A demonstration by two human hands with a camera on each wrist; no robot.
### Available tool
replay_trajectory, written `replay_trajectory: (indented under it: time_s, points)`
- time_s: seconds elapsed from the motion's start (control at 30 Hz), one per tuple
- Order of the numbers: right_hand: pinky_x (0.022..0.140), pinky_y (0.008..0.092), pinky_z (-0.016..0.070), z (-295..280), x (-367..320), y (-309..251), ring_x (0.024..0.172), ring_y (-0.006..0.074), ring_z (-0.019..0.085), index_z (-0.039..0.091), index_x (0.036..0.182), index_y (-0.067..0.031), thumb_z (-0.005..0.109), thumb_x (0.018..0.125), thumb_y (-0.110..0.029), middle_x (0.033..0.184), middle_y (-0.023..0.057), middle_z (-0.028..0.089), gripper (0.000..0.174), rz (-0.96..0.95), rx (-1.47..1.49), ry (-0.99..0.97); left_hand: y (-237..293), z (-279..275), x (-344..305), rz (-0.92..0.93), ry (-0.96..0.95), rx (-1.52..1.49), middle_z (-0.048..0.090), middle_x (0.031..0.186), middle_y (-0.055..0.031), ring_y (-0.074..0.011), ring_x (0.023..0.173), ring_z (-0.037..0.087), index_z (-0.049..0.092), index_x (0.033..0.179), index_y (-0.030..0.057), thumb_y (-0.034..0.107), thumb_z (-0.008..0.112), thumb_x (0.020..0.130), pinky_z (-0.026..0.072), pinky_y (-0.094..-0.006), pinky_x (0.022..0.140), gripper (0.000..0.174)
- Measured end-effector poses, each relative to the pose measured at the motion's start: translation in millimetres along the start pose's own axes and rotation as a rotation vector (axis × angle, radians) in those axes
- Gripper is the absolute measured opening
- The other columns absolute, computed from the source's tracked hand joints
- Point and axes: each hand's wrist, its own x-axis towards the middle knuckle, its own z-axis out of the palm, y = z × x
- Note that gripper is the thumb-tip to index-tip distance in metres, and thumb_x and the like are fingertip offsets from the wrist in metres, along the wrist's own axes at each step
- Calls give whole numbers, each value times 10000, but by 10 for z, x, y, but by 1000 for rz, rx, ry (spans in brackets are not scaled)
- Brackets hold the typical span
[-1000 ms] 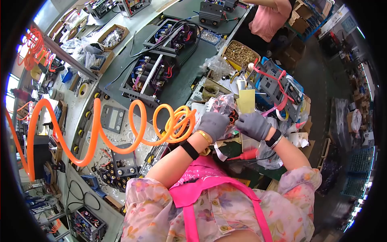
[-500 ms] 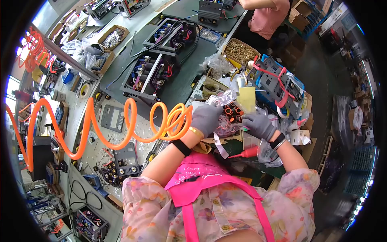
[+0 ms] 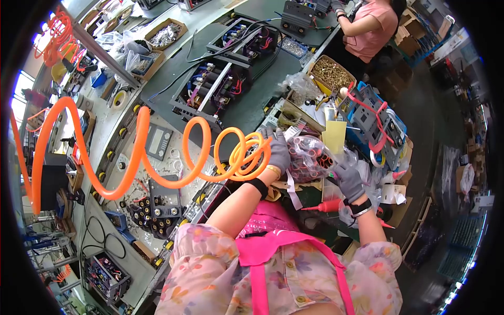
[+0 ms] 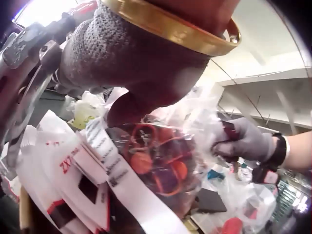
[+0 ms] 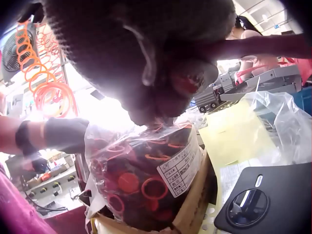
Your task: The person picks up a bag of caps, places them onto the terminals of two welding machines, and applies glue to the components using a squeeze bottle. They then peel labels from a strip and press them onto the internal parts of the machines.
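A clear plastic bag (image 3: 310, 157) full of dark parts with orange rings sits in front of me, and in the right wrist view it stands in a cardboard box (image 5: 192, 195). My grey-gloved right hand (image 3: 348, 181) pinches the bag's film along its right side with curled fingers. At its left side is my gloved left hand (image 3: 276, 149), fingers stretched forward and thumb apart, beside the bag. A printed white label (image 5: 180, 168) shows through the film. White paper strips (image 4: 122, 180) and printed cards (image 4: 68, 170) lie by the left hand.
An orange coiled hose (image 3: 194, 152) hangs across the left. Yellow paper (image 3: 334, 137), a red bottle (image 3: 329, 205) and a blue crate (image 3: 344, 113) stand near the right hand. Open device chassis (image 3: 210, 92) sit ahead on the bench. Another person (image 3: 370, 31) works at the far right.
The left hand has gone from gripping at the bag to stretched fingers at its left. The right hand has moved slightly toward the body, still at the bag. The head view has shifted.
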Motion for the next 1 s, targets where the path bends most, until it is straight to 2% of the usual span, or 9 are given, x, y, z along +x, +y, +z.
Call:
replay_trajectory:
  time_s: [0.2, 0.27, 0.4, 0.43, 0.57, 0.67, 0.8, 0.9, 1.0]
  points:
    - [615, 405, 459, 78, -179, 43, 737, 337, 599, 619, 875, -61, 614, 741, -20, 816, 131, 586, 139, 119, 99, 32, -73, -98, 105, -40, -190, 110, 50, 1537, -242, -421, 1421, 43, 126, 1475, 18, 468, 671, 740, 66, -524, 1143, 1020]
    - [613, 405, 475, 95, -160, 46, 731, 330, 607, 628, 883, -98, 621, 793, -114, 837, 107, 597, 92, 106, 56, 50, -92, -74, 120, -138, -154, 21, 19, 1540, -239, -436, 1416, 44, 101, 1478, 22, 485, 689, 720, 81, -522, 1143, 1066]
    - [618, 404, 486, 152, -152, 59, 739, 329, 614, 633, 891, -116, 621, 807, -135, 854, 98, 604, 87, 115, 68, 41, -166, 213, 110, -219, -123, -263, 138, 1491, -273, -479, 1359, 192, 53, 1477, 24, 366, 725, 731, 191, -520, 1117, 1060]
    - [619, 405, 487, 154, -134, 54, 740, 329, 614, 634, 895, -116, 620, 802, -127, 857, 99, 604, 94, 116, 73, 46, -184, 387, 91, -126, 102, -200, 251, 1418, -280, -456, 1277, 329, 100, 1470, 16, 265, 683, 766, 282, -499, 1070, 947]
    - [623, 407, 488, 188, -102, 0, 746, 331, 616, 637, 909, -115, 620, 784, -105, 870, 101, 605, 127, 123, 93, 34, -198, 407, -50, 79, 354, 199, 427, 1236, -238, -393, 1083, 482, 172, 1455, 8, 158, 580, 798, 388, -454, 956, 788]
    - [639, 403, 478, 214, -81, -35, 759, 342, 603, 632, 910, -73, 610, 752, -37, 855, 125, 595, 164, 135, 124, 13, -195, 331, -12, 25, 139, 75, 470, 1198, -228, -388, 1031, 515, 176, 1452, 1, 140, 575, 810, 422, -449, 918, 769]
    - [652, 400, 475, 231, -74, -28, 769, 349, 597, 631, 920, -50, 604, 742, -6, 848, 141, 588, 185, 144, 140, 13, -171, 213, -20, -141, 200, -223, 500, 1222, -261, -371, 1103, 536, 217, 1408, -47, 192, 744, 697, 445, -381, 933, 917]
    - [627, 410, 483, 286, -99, 38, 754, 338, 615, 641, 942, -103, 625, 800, -114, 880, 109, 600, 144, 132, 124, 40, -261, 130, 70, -265, -35, -416, 595, 1073, -251, -372, 1010, 606, 361, 1236, -18, 264, 797, 638, 491, -400, 875, 792]
    - [652, 402, 471, 281, -88, 9, 778, 355, 599, 628, 919, -41, 604, 755, -13, 851, 150, 587, 168, 159, 166, 33, -177, -93, -2, -241, -175, -381, 609, 1039, -234, -379, 978, 615, 391, 1160, 8, 264, 775, 674, 503, -438, 833, 670]
